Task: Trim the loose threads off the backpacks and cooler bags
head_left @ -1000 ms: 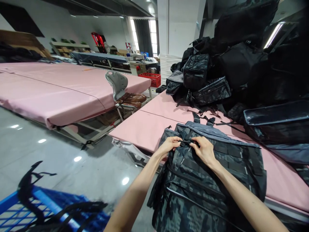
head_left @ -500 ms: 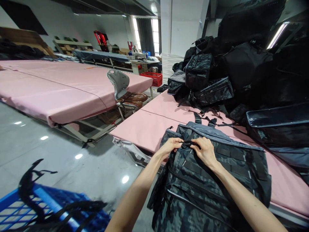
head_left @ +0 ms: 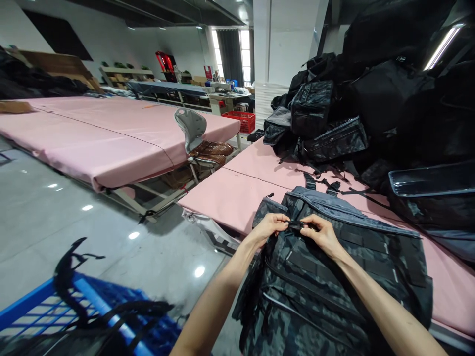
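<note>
A dark camouflage backpack (head_left: pixel 334 277) lies on the near edge of a pink-covered table (head_left: pixel 230 198), partly hanging over it. My left hand (head_left: pixel 269 226) pinches a small black strap or buckle (head_left: pixel 296 225) at the backpack's upper front. My right hand (head_left: pixel 323 233) is closed on the same small black piece from the other side. Both sets of fingertips meet over it, almost touching.
A tall heap of black and camouflage bags (head_left: pixel 371 99) fills the table's back right. A second pink table (head_left: pixel 111 133) and a grey chair (head_left: pixel 195 133) stand to the left. A blue plastic crate (head_left: pixel 74 316) with black straps sits low left on the glossy floor.
The view has shifted slightly, so everything sits a bit further right and lower. Both hands stay pinched on the small black piece at the backpack's top.
</note>
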A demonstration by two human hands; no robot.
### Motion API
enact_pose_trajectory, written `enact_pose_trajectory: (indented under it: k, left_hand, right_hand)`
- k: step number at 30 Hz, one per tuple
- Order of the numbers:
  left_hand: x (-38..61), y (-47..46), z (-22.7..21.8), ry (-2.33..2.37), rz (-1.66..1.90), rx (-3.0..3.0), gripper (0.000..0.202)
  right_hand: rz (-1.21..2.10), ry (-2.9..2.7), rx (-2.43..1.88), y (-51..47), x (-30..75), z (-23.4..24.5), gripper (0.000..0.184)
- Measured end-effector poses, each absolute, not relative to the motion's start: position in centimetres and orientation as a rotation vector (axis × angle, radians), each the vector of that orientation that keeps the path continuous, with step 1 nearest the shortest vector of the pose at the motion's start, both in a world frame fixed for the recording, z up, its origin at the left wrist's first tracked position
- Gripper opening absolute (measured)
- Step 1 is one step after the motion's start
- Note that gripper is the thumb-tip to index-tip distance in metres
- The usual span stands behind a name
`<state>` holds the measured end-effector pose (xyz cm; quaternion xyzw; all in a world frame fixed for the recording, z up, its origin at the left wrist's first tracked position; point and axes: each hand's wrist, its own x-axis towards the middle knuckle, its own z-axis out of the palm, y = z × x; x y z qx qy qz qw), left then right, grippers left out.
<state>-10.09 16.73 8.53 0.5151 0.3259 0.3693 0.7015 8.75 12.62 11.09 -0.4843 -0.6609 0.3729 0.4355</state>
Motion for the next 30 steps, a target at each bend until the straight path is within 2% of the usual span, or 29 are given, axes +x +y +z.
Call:
enact_pose_trajectory:
  k: [5,9,11,14,16,20,24,30]
  left_hand:
    - [-10.0,16.8,8.0,0.774,0.884,1.163,0.029]
    - [-10.4,16.1,8.0,0.903,1.066,1.262,0.034]
    - [-10.3,15.1,8.6,1.090,1.259,1.367,0.031]
    - [-9.1,13.3,10.2,1.249,1.415,1.579,0.015]
    - [-7.7,12.3,11.3,1.204,1.387,1.646,0.011]
    - [-5.3,11.7,12.6,1.083,1.348,1.559,0.022]
    - [-4.7,12.2,12.2,1.001,1.294,1.371,0.016]
    - [-5.1,12.8,11.5,0.941,1.294,1.322,0.016]
  right_hand:
    - [1.129,-1.137,-0.902,12.3,8.9,11.9,0.028]
    - [1.098,-1.041,-0.984,12.6,9.4,11.9,0.030]
    - [1.033,-1.067,-1.058,12.5,9.4,11.6,0.030]
    - [0.984,-1.141,-1.092,12.4,9.3,11.6,0.030]
    - [0.925,-1.204,-1.111,12.2,9.0,11.8,0.029]
    - [0.765,-1.334,-1.174,11.7,8.6,12.6,0.024]
    - [0.680,-1.428,-1.273,11.1,8.5,13.2,0.019]
    - [0.756,-1.409,-1.252,11.1,8.2,13.4,0.021]
